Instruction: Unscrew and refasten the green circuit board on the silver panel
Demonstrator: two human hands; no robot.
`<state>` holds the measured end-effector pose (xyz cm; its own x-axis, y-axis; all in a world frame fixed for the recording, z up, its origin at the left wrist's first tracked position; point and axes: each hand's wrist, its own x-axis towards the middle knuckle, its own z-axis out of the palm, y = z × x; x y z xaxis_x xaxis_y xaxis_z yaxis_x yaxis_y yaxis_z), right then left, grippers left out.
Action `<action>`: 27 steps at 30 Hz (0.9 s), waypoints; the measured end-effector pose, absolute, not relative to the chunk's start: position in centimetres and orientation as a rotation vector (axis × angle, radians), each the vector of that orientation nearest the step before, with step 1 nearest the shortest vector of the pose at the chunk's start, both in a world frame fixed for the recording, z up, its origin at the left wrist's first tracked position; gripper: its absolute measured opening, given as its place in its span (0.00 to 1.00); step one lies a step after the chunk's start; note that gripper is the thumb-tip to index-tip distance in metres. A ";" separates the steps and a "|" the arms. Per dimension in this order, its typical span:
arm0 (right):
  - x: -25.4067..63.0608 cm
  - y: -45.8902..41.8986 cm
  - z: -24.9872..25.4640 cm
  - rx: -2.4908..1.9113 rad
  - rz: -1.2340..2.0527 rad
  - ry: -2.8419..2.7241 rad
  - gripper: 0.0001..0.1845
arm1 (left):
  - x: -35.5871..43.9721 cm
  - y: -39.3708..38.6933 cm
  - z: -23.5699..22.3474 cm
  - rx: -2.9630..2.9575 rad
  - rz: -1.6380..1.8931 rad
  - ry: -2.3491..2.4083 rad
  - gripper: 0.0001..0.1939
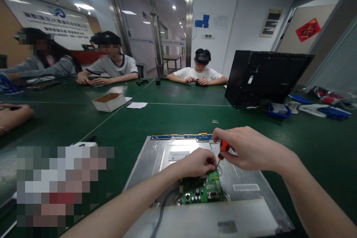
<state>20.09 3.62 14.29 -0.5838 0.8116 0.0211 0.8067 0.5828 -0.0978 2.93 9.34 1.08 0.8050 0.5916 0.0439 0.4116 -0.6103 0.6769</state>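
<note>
A flat metal display panel (245, 197) lies on the green table in front of me, with a green circuit board (202, 189) on its back. My right hand (248, 148) grips a screwdriver (224, 147) with an orange and black handle, its shaft slanting down to the board's upper right corner. Beside the tip, my left hand (199, 163) has its fingers closed at the board's top edge; what they pinch, if anything, is hidden. A blue circuit strip (181, 138) runs along the panel's far edge. From the board's left side a grey cable (161, 212) trails toward me.
A black monitor housing (267, 78) stands at the right, near a blue tray (279, 111) and gloves (326, 111). An open white box (109, 102) and paper (137, 105) lie ahead. Several people sit around the table (178, 117); another person's hand (16, 115) rests at the left.
</note>
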 end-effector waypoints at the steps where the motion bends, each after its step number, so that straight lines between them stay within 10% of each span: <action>1: 20.1 3.5 14.3 -1.379 0.136 -2.743 0.15 | 2.9 9.3 1.1 2.309 0.343 0.738 0.05; 27: 20.1 4.1 14.4 -1.520 -0.020 -2.756 0.06 | 3.0 9.4 1.4 2.513 0.275 0.695 0.04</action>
<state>20.11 4.09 14.39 -0.5335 0.8458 0.0007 0.8457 0.5334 0.0139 3.05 9.40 1.38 0.8483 0.5266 0.0563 0.4222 -0.7366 0.5283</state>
